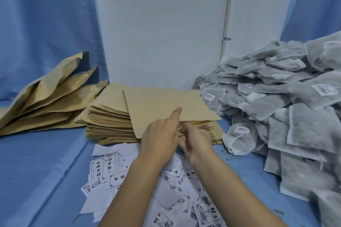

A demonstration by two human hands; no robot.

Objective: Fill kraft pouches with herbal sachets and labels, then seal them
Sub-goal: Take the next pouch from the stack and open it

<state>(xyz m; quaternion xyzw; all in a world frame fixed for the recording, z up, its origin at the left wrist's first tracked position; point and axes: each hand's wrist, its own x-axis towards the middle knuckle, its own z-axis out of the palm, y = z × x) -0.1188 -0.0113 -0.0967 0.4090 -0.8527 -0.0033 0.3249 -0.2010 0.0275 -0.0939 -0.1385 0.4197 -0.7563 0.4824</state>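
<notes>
A flat kraft pouch (162, 105) is lifted off the top of a tall stack of kraft pouches (108, 116) in the middle. My left hand (160, 134) pinches its near edge, thumb up on the top face. My right hand (195, 140) grips the same near edge from below and beside the left hand. White printed labels (140, 180) lie scattered on the blue cloth under my forearms. A big heap of grey herbal sachets (280, 101) with small barcode stickers fills the right side.
A loose pile of larger, puffed kraft pouches (48, 101) lies at the left. A white panel (162, 33) stands behind the stack, with blue cloth (42, 162) covering the surface and backdrop. Herb crumbs dot the cloth near the sachets.
</notes>
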